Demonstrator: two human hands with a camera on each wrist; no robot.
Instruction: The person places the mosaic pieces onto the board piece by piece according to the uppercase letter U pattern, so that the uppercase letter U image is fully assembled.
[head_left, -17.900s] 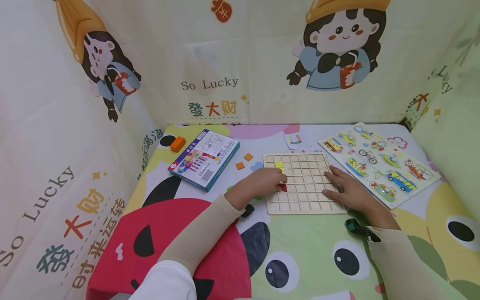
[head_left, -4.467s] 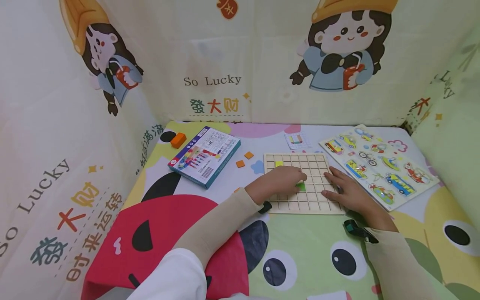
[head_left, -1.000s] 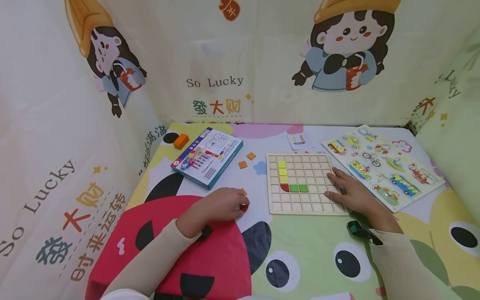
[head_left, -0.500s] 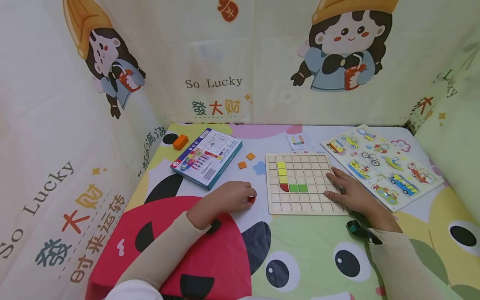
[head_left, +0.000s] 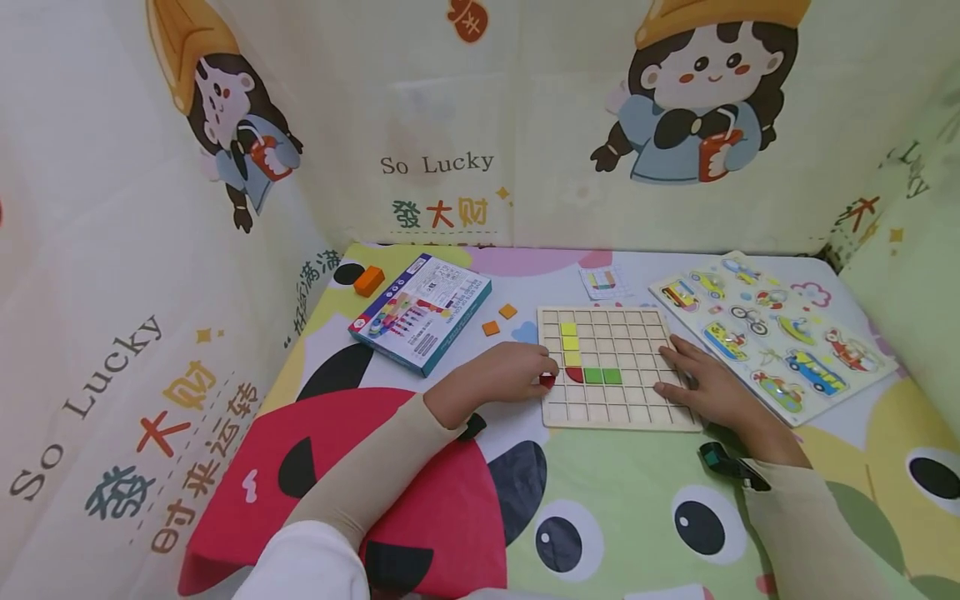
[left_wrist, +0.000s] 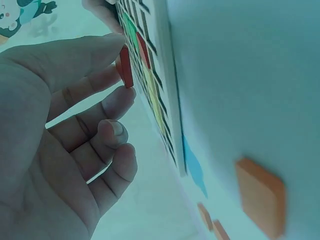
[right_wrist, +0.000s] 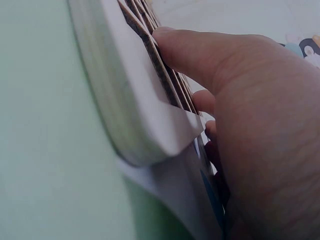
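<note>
My left hand pinches a small red tile between thumb and fingertips, at the left edge of the wooden grid board. The other fingers of that hand curl loosely. On the board lie a column of yellow square tiles, a red tile with one rounded corner below it, and two green square tiles in a row to its right. My right hand rests on the board's right edge, fingers spread; its thumb lies over the grid in the right wrist view.
Two orange tiles lie left of the board; another orange tile shows close up in the left wrist view. Farther left are a flat box and an orange block. A pattern card lies behind, a vehicle picture puzzle to the right.
Over the last second my left hand has carried the red tile rightward from the tabletop to the board. Since the oldest frame, two green tiles have come onto the board. My right hand stays put.
</note>
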